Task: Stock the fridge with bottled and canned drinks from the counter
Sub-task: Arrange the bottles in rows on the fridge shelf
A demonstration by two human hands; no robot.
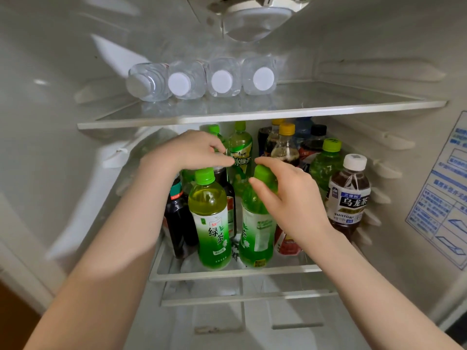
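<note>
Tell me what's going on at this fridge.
A person is stocking the fridge. The right hand grips the top of a green tea bottle standing at the front of the lower shelf, beside a matching bottle. The left hand reaches among the bottles behind; what its fingers hold is unclear. Four water bottles lie on the upper shelf.

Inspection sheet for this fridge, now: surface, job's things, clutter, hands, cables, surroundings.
Surface: lower clear fridge shelf, crowded with upright bottles.
Job's things: green-capped plastic left green tea bottle and right green tea bottle in front; four clear plastic water bottles lying on upper glass shelf; brown white-capped oolong tea bottle far right; dark drink bottles at left.
Clutter: nothing seen.
Hands: right hand grips right green tea bottle's neck; left hand among rear bottles, grip unclear.
Cables: nothing seen.
Surroundings: blue-printed label on right wall.
</note>
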